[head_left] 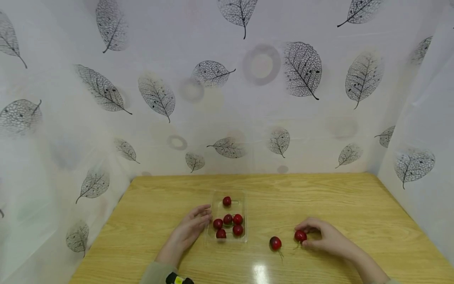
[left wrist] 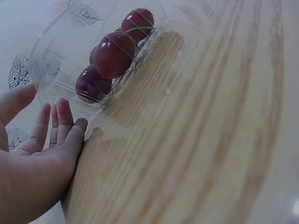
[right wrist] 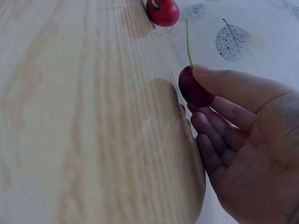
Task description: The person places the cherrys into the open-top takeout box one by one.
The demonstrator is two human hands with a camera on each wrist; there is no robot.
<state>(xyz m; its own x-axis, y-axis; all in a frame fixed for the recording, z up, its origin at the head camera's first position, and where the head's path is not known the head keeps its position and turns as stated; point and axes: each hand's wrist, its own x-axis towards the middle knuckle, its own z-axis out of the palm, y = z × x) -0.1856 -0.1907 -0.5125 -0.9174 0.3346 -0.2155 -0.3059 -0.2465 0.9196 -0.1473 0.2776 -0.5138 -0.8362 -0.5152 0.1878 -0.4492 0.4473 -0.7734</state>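
A dark red cherry [right wrist: 192, 88] with a green stem is pinched between the thumb and fingers of my right hand [head_left: 328, 237], low over the wooden table. Just left of it, a second stemmed cherry [head_left: 275, 243] lies on the wood. My left hand [head_left: 190, 227] rests beside a clear plastic box [head_left: 245, 205], its fingers relaxed and at the box's left side. Inside the box are several cherries [left wrist: 114, 55], most of them toward the near end. Whether the left fingertips actually touch the box wall, I cannot tell.
The light wooden table [head_left: 159, 193] ends at a pale sheet [head_left: 248, 102] printed with black leaf shapes, which hangs behind it and along both sides. A bright reflection shows on the wood near the front.
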